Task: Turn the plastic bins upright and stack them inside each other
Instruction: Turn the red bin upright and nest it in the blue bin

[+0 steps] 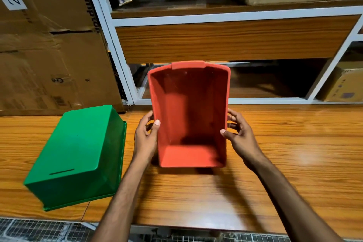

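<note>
From the head camera, the red bin (189, 116) sits at centre above the wooden table (284, 153), open side tipped toward the viewer, long axis running twelve to six. The left hand (146, 137) grips its left wall and the right hand (240, 137) its right wall, thumbs hooked over the rim. At eight o'clock, just beside the left hand, the green bin (78, 157) lies upside down, nearer that hand. A shelf frame (225, 18) stands behind; nothing blocks the gap between the bins.
</note>
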### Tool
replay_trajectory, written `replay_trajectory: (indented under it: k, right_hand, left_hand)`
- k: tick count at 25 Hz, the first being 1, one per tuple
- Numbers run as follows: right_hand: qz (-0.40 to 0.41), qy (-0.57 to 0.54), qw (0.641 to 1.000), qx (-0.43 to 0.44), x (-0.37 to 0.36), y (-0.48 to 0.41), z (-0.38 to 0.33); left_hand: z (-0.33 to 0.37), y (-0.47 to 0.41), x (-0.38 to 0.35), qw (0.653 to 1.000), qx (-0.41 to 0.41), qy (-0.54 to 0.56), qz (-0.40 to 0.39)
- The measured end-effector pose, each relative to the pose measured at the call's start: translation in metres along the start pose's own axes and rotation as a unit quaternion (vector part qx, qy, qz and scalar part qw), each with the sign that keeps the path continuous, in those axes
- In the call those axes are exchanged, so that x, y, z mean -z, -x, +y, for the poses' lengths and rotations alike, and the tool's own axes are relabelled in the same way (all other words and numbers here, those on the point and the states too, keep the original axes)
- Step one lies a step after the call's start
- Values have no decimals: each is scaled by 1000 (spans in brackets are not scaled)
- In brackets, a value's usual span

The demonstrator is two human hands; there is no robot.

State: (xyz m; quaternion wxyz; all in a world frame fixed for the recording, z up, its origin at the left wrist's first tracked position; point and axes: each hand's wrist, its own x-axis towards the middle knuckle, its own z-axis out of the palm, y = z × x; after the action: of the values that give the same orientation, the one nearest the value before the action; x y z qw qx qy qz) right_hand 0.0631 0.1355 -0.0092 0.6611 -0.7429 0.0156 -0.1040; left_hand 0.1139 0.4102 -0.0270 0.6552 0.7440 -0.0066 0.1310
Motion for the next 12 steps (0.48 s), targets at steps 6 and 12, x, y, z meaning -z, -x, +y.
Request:
replay_trajectory:
  k: [6,12]
  right_hand:
    - [-78,-26,995,56,4,-11,-70]
    - [-82,-23,994,74,-10,-9,-98]
  left_hand:
    - [5,-18,9,989,73,130,-2]
    - [6,-15,12,974,129,178,-57]
